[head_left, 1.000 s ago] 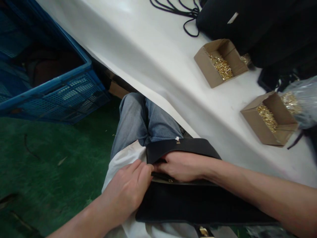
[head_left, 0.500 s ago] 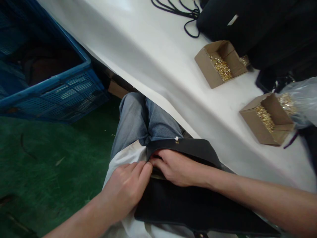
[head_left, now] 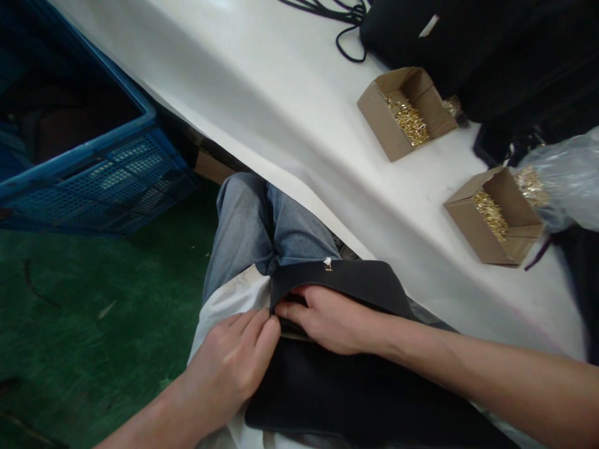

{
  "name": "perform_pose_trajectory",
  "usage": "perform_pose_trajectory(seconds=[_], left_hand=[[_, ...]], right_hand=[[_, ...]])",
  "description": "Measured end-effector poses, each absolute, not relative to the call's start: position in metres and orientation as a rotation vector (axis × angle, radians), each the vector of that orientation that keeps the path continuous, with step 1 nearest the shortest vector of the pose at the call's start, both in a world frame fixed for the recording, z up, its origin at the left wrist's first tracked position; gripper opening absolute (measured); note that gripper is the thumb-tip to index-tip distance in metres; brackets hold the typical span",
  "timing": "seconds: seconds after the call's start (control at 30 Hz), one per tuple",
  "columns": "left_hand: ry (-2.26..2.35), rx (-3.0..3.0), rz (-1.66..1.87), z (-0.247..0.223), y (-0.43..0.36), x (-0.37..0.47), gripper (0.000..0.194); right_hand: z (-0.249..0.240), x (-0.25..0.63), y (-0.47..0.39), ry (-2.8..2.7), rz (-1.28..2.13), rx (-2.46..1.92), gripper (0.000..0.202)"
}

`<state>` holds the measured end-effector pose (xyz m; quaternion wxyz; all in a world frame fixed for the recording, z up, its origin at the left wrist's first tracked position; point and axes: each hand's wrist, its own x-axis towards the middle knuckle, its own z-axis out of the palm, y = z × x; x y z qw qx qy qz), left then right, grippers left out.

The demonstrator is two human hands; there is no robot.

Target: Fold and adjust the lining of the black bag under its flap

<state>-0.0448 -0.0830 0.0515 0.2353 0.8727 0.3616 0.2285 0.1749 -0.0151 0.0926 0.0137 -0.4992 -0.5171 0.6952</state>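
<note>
Here, black bag [head_left: 318,390] lies across lap [head_left: 241,237], long axis left to right; left hand [head_left: 236,352], nearer left end, pinches edge; right hand [head_left: 332,321] partly inside, grip hidden, cannot tell.

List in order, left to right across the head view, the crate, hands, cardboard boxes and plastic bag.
Blue crate, left hand, right hand, upper cardboard box, lower cardboard box, clear plastic bag.

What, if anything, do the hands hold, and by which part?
Left hand pinches the black bag at one end of its opening; right hand reaches inside, grip hidden.
</note>
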Motion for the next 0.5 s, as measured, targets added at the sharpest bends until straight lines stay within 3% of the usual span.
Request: perform_pose_trajectory(seconds=[0.2, 0.5], left_hand=[[1.002, 2.466, 0.701, 0.0542, -0.0787, -0.0427, 0.028], [1.046, 2.493, 0.694, 0.0531, -0.086, -0.0375, 0.032]], right_hand=[[0.0981, 0.1735, -0.0047, -1.53, 2.322, -1.626, 0.021], [0.0896, 0.1753, -0.0094, -1.628, 2.241, -1.54, 0.021]])
